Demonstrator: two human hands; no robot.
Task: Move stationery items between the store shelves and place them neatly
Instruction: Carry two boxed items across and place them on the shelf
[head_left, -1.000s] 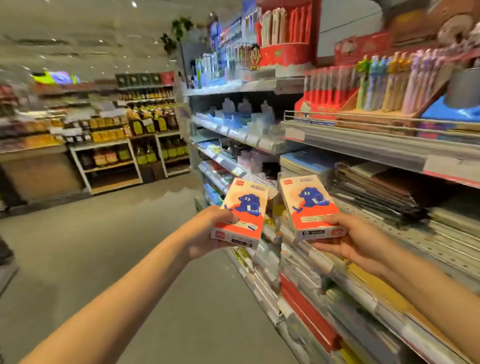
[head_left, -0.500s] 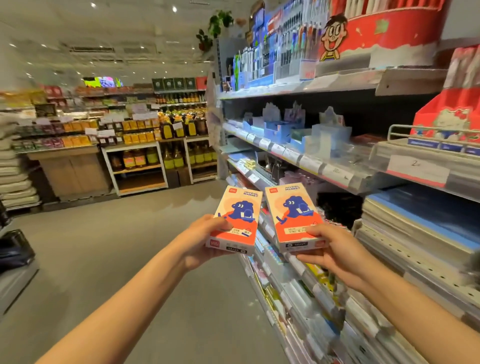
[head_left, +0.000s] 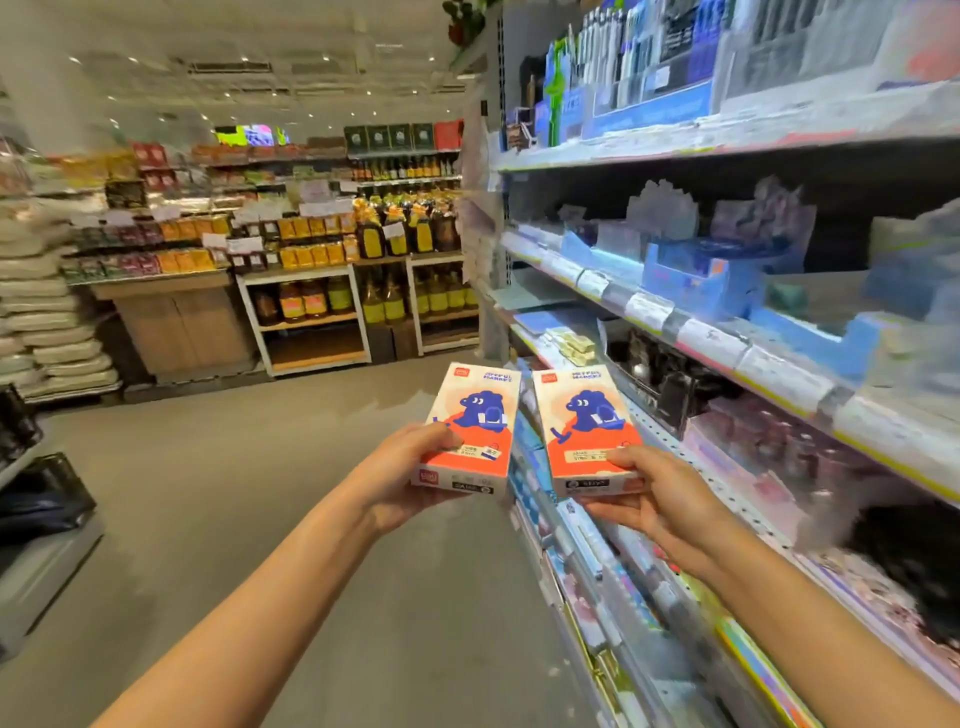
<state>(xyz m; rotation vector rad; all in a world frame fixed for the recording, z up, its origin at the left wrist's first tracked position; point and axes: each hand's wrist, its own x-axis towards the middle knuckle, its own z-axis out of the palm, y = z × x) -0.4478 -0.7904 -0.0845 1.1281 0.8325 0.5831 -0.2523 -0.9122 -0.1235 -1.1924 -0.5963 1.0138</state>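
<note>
From the head camera, the only view you have, your left hand (head_left: 415, 475) grips the bottom end of one orange-and-cream stationery box (head_left: 470, 426) printed with a blue cartoon creature, thumb across its front face and fingers wrapped under its lower edge. Your right hand (head_left: 652, 501) holds a matching second box (head_left: 584, 428) the same way, thumb on the label strip near the base, fingers cupped beneath. Both hands are closed firmly on their boxes; neither is free. The two boxes stand nearly upright, long axes pointing up and away from you, tops tipped slightly apart, with a narrow gap between their near edges. They hang in the air over the aisle edge, not yet on any shelf. What the coming move turns on is that the stationery shelving (head_left: 727, 343) runs along your right side and recedes ahead, so every slot lies to the right of both grips. The right-hand box is the nearer of the two, already beside the lower shelf lip, while the left-hand box sits over the open floor (head_left: 260, 493) and would have to cross past the other to reach it. My judgement is that the right hand should place first, sliding its box in base-first. Which slot is intended I cannot tell; the shelf contents are blurred.
</note>
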